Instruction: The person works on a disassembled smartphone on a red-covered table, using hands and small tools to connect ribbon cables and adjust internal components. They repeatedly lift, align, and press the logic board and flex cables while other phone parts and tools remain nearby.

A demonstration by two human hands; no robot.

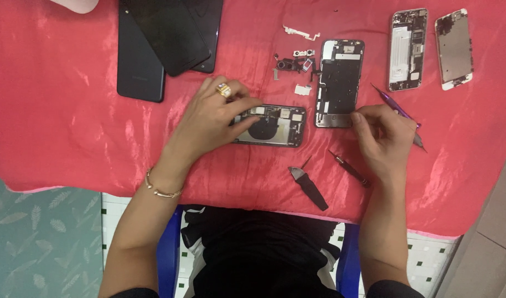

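Left hand (pixel 211 118) pressed flat on opened phone (pixel 272 126) mid-bench (pixel 71 121), gripping nothing. Right hand (pixel 379 135) pinches purple screwdriver (pixel 399 113). Done: screen frame (pixel 339 83) off, small parts (pixel 294 65) out. Left: innards remain inside phone.

- cloth (pixel 71 110) on the table: shiny red, pinkish at the edge
- stacked tablets (pixel 153 44): plain black
- ring (pixel 224 89) and bracelet (pixel 162 190): gold
- screwdriver (pixel 399 110): purple handle
- floor mat (pixel 38 237): teal with a pale leaf print
- stool (pixel 170 254): blue
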